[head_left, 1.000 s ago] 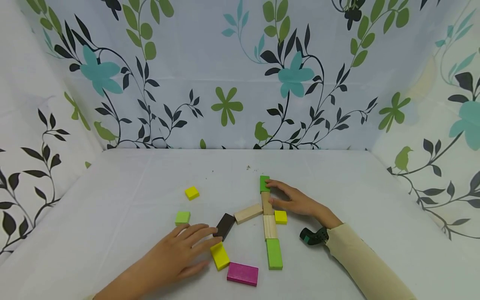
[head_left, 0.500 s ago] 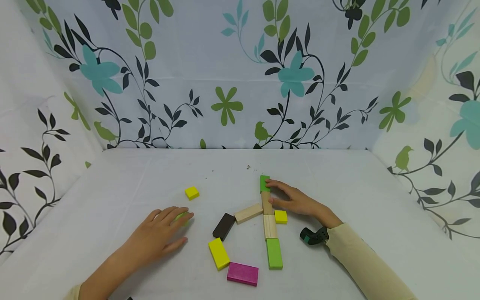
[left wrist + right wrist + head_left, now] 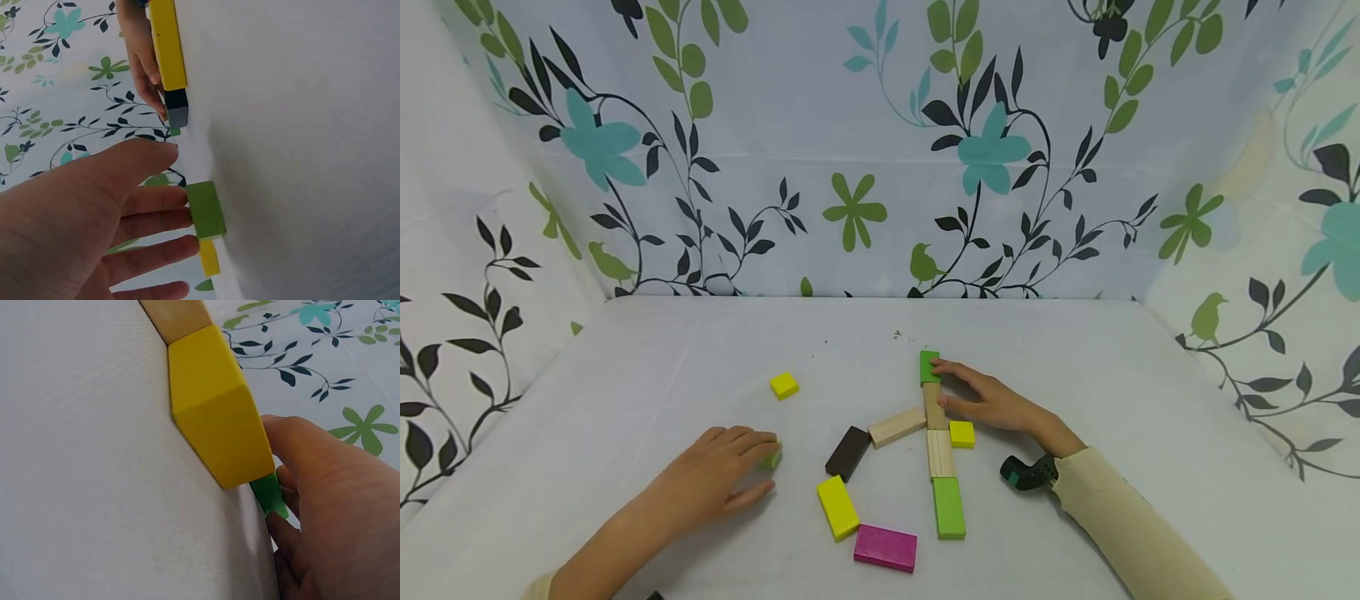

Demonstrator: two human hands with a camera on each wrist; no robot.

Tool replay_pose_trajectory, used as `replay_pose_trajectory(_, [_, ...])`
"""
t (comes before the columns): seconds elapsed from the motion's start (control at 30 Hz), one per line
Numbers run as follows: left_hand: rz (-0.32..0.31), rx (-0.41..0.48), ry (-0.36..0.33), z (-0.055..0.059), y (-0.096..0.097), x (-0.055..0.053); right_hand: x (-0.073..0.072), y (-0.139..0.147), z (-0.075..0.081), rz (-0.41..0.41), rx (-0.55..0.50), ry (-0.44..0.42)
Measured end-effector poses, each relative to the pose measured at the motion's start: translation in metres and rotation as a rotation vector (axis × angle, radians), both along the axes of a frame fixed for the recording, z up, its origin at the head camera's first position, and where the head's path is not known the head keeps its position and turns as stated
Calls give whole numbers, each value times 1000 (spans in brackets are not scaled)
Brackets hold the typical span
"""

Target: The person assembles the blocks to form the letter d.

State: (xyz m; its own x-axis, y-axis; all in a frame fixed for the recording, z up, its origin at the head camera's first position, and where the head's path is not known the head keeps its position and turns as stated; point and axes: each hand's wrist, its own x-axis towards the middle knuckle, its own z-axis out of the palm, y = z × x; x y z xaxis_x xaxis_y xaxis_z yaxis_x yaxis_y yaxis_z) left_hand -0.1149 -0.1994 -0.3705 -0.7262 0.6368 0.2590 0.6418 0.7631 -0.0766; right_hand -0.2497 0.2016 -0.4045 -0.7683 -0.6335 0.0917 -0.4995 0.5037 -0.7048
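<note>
My left hand (image 3: 707,475) covers most of a small light green block (image 3: 774,458). In the left wrist view its straight fingers touch the face of that light green block (image 3: 206,210), with the thumb held away from it. My right hand (image 3: 1000,404) rests against a row of blocks. Its index fingertip is on the far green block (image 3: 927,365), and its thumb is beside a plain wooden block (image 3: 933,406). In the right wrist view a yellow block (image 3: 219,412) stands in front of those fingers and partly hides them.
Below in the row are a second wooden block (image 3: 939,454) and a long green block (image 3: 950,508). From it a slanted wooden block (image 3: 897,427), dark brown block (image 3: 848,454), yellow block (image 3: 838,507) and magenta block (image 3: 885,548) curve round. Another yellow block (image 3: 784,386) lies apart.
My left hand has moved left from the yellow and dark brown blocks to the light green block, which has shifted slightly toward me. The yellow block has turned a little. The right hand stays put.
</note>
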Motion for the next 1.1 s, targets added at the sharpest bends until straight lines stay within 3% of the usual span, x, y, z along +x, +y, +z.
replay_pose_trajectory(0.13, [-28, -23, -154, 11, 6, 9, 0, 1, 0, 5, -8, -6])
replay_pose_trajectory(0.43, [-157, -56, -216, 12, 19, 30, -1, 0, -2, 0, 5, -19])
replay_pose_trajectory(0.57, [-223, -32, -170, 13, 23, 40, -2, 1, -1, 1, 2, -7])
replay_pose_trajectory(0.7, [-276, -73, -238, 13, 27, 47, -1, 1, 0, 1, -7, -15])
replay_pose_trajectory(0.8, [-358, -109, -256, 12, 31, 50, -1, 1, 1, 0, -10, -21])
replay_pose_trajectory(0.93, [-514, -87, -79, 7, 36, 54, 0, 1, 0, -1, -3, -22])
replay_pose_trajectory(1.0, [-547, -83, -57, 4, 40, 56, 0, 2, 0, -1, 2, -20])
replay_pose_trajectory(1.1, [-536, -61, -140, 1, 45, 60, -1, 2, 0, 4, 6, -11])
